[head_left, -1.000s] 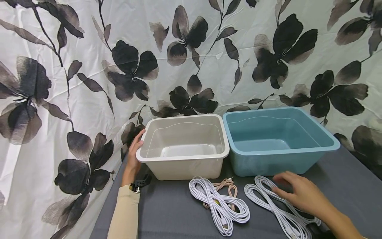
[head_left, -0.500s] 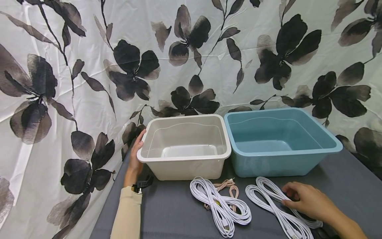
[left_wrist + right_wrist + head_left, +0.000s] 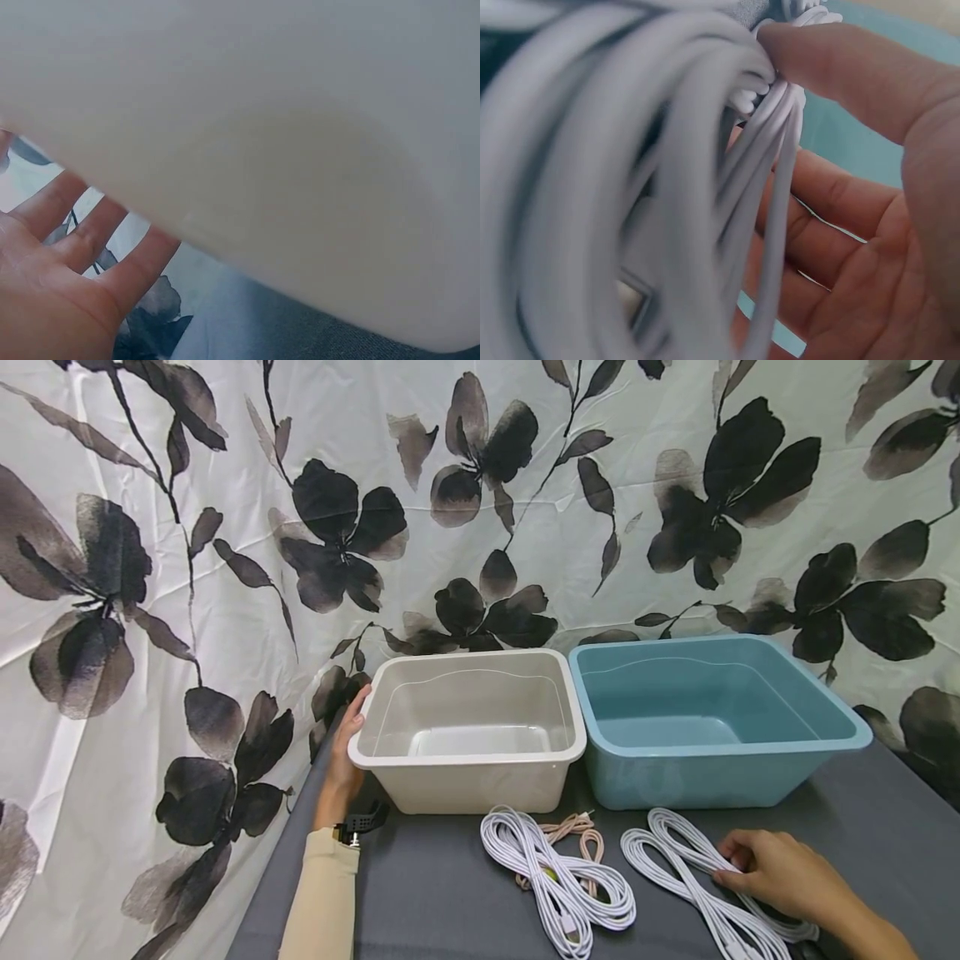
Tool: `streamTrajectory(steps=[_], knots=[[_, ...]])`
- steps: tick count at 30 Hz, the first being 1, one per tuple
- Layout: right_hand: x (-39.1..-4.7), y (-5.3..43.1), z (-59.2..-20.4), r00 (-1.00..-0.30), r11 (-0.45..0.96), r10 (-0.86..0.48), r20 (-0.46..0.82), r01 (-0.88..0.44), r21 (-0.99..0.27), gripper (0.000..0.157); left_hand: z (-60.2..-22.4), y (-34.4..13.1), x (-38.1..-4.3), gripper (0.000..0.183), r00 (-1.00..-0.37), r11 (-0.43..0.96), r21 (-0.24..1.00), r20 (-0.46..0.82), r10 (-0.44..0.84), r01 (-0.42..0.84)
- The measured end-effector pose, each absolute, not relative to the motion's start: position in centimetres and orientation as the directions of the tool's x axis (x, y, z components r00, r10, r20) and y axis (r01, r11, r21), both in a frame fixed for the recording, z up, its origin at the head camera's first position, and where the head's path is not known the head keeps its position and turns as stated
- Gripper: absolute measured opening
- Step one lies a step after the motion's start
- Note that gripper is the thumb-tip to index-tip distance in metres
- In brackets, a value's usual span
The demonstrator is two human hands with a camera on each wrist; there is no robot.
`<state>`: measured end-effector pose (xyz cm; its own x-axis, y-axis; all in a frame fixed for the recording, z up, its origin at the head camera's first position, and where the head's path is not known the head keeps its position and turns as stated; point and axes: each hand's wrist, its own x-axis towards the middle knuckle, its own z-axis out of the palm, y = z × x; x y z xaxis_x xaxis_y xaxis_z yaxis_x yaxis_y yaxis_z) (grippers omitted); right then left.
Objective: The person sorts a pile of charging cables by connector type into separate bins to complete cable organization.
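My left hand [image 3: 342,777] lies along the left side of a cream plastic bin [image 3: 465,787], fingers extended near its rim. In the left wrist view the fingers [image 3: 142,262] look straight, their tips at the bin's wall or behind it. On the grey cloth at right lies a coiled white cable [image 3: 716,912], gathered in long loops. My right hand [image 3: 791,875] pinches this bundle between thumb and fingers. Close up, the right wrist view shows the thumb [image 3: 840,71] pressed on the strands with the other fingers behind them. A metal connector end shows among the loops.
A teal plastic bin [image 3: 690,783] stands right of the cream one. A second coiled white cable [image 3: 555,881] lies in front of the bins, overlapping a tan cord [image 3: 595,843]. Behind hangs a white curtain [image 3: 495,552] with dark flowers.
My right hand has moved right and down along the white cable and its thumb and fingers have closed on the strands. The left hand stays at the cream bin. The view has shifted slightly.
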<state>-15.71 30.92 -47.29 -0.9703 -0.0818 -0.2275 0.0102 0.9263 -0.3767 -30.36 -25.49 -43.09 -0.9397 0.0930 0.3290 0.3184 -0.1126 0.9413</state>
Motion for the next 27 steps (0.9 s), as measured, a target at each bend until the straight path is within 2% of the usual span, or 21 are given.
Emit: streamTrajectory(steps=[9, 27], knots=[[-15.6, 30.8, -47.1, -0.976, 0.927, -0.049, -0.212, 0.034, -0.374, 0.033, -42.5, -25.2, -29.8, 0.056, -0.938, -0.121, 0.940, 0.331, 0.099, 0.319], [-15.0, 31.5, -45.8, -0.993, 0.933, -0.061, -0.102, -0.020, -0.360, 0.034, -43.2, -25.2, -29.7, 0.055, -0.930, -0.121, 0.933, 0.352, 0.100, 0.340]])
